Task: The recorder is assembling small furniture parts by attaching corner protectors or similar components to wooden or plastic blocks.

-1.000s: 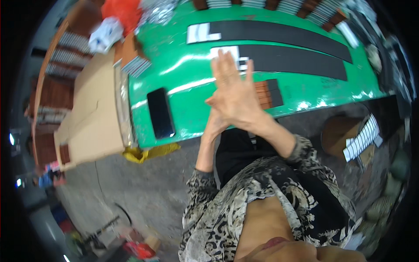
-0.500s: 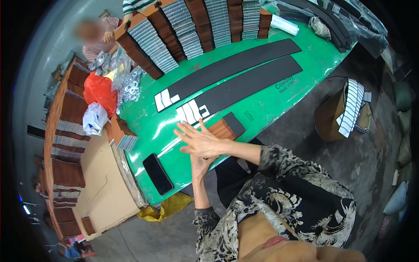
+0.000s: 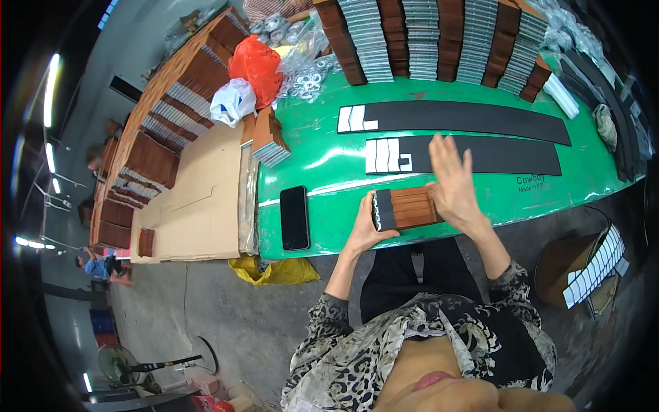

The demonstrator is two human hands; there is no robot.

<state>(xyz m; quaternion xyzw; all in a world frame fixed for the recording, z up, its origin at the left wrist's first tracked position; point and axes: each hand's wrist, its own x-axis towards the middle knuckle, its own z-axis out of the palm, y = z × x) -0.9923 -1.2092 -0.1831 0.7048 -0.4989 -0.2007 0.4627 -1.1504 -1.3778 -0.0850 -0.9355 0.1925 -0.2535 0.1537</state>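
Note:
At the near edge of the green table lies a small rectangular bundle of brown, wood-coloured strips (image 3: 414, 208), with a dark grey band toward its left end. My left hand (image 3: 365, 225) grips that left end, thumb along the near side and fingers up the end. My right hand (image 3: 454, 184) is at the bundle's right end, its fingers stretched upward and its palm side close against it. Just beyond lie two long black strips, the nearer (image 3: 494, 155) and the farther (image 3: 467, 119). White backing with rounded slots shows at the left end of each.
Tall stacks of brown and grey pieces (image 3: 449, 41) line the far edge. A black phone (image 3: 294, 218) lies at left, near a small brown stack (image 3: 269, 141) and red bag (image 3: 255, 67). Cardboard (image 3: 199, 199) covers the left side. A brown bin (image 3: 566, 264) stands at right.
My hands have parted and now sit at the two ends of the bundle. Its dark band, formerly at the right, is now at the left. The whole view has turned.

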